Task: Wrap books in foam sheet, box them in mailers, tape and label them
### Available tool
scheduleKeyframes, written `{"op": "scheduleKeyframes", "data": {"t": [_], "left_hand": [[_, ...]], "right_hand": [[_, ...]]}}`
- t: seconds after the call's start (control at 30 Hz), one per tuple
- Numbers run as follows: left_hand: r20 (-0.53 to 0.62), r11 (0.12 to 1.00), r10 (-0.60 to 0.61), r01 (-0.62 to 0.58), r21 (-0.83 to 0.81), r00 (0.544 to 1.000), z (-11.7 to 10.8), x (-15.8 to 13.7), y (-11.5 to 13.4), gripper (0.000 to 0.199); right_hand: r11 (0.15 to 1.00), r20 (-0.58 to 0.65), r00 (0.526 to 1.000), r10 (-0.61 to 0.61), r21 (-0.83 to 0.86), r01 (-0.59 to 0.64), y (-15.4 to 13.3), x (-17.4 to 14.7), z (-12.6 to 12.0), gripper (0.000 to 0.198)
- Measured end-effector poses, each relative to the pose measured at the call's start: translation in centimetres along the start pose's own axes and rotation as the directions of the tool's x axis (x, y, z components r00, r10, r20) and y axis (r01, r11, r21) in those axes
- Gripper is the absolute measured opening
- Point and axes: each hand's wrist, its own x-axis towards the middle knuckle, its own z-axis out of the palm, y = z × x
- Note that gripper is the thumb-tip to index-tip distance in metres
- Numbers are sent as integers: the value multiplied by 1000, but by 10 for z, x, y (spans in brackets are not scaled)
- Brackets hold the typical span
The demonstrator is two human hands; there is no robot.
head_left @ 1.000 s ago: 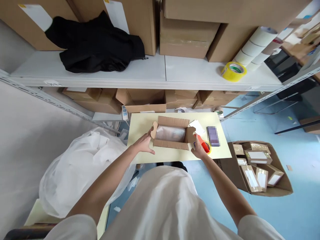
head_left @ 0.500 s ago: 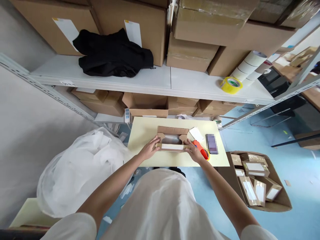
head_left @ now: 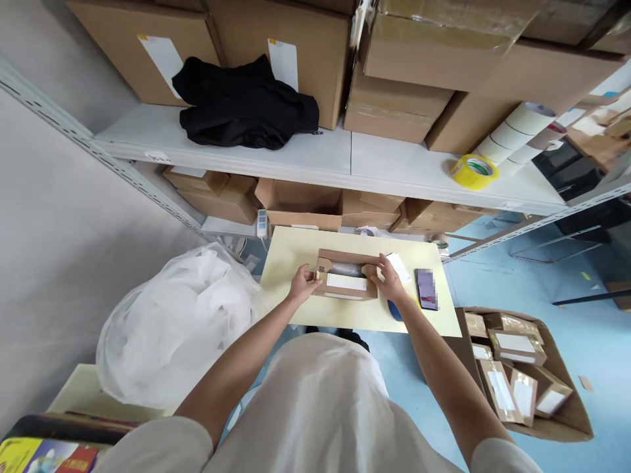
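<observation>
A small cardboard box [head_left: 345, 293] with a white label sits on the pale yellow table [head_left: 290, 253]. Its top is open, the end flaps are bent inward, and something clear or silvery shows inside. My left hand [head_left: 303, 284] grips the left end, and my right hand [head_left: 389, 281] grips the right end with fingers at the upper corner. Partly hidden under my right wrist is a blue object [head_left: 395, 311], with a yellow edge beside it. To the right lie a white paper [head_left: 399, 268] and a phone [head_left: 426, 289].
A shelf [head_left: 325, 154] holds cartons, black cloth [head_left: 246, 102] and a yellow tape roll [head_left: 474, 172] beside white rolls. On the left bulges a bag of white packing material [head_left: 177, 322]. A large carton [head_left: 566, 387] of several small boxes stands on the right floor.
The box is now tilted slightly, with its front wall and label showing more. My right hand has shifted up along its right end. The orange-red tool by my right hand no longer shows.
</observation>
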Motion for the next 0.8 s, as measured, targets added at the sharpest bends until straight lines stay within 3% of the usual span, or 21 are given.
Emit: {"op": "scheduleKeyframes", "data": {"t": [0.17,0.3,0.4,0.47,0.53,0.63,0.7,0.8], "left_hand": [[-37,999,-10,12,40,999,4,-4,0,62],[-26,993,73,-70,98,997,2,-11,3,47],[-29,948,195,-181,263,980,-1,-19,13,48],[4,838,363,-329,436,932,0,-26,26,54],[181,654,501,-507,562,846,6,-31,40,68],[496,423,487,-692,586,718,22,-31,55,94],[571,367,425,-710,600,702,35,-27,57,99],[549,358,369,-660,661,750,48,-17,53,92]], "right_hand": [[975,129,988,-86,-192,110,-5,-23,17,43],[941,106,991,-81,-319,111,-11,-33,30,50],[913,128,989,-68,-391,113,-12,-39,32,58],[900,135,989,-67,-419,118,-11,-43,32,59],[894,130,989,-69,-432,118,-12,-46,33,59],[897,121,991,-63,-428,110,-15,-44,36,59],[907,132,990,-55,-407,105,-17,-40,37,60],[930,159,986,-39,-356,94,-14,-41,33,61]]}}
